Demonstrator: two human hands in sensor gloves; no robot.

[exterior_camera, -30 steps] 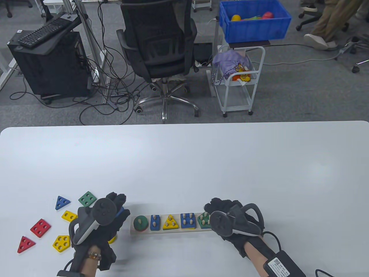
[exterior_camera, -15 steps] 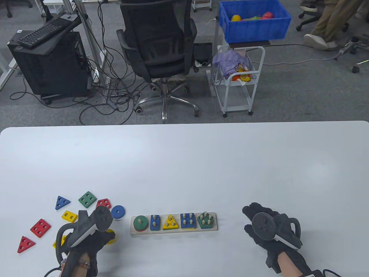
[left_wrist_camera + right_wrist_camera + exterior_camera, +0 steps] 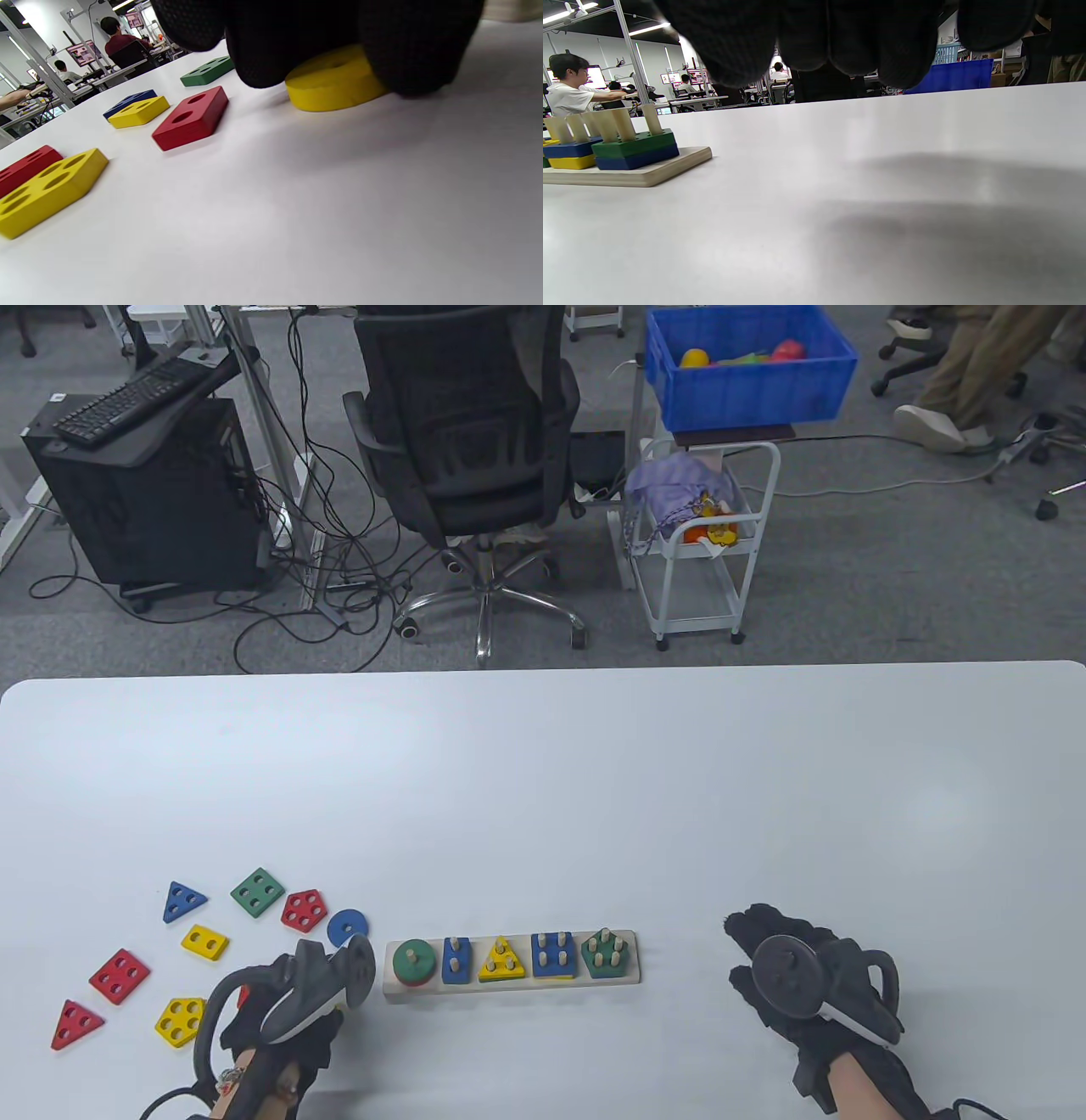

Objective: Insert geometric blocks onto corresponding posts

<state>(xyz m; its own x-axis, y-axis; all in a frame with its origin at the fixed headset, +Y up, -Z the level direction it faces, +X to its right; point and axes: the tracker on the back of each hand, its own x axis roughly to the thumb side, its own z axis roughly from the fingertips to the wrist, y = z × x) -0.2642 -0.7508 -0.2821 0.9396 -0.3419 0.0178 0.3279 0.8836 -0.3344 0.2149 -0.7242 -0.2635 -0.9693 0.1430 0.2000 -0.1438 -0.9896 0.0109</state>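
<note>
The step in hand looks like picking up: the left hand (image 3: pixel 280 1027), just left of the peg board (image 3: pixel 512 984), closes its grip on the yellow ring (image 3: pixel 333 80), flat on the bench. Next, probably lifting it to the round peg. The right hand (image 3: pixel 806 993), well right of the board, hangs loosely curled, empty.

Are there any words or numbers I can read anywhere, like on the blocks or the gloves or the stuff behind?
No text can be read.
Blocks and peg board: plain paint, no print.
Monitors in the left wrist view: pictures only, blurred.
Small sign high in that view: a mark like a number, too blurred to read.
Keyboard keys: too small.
</note>
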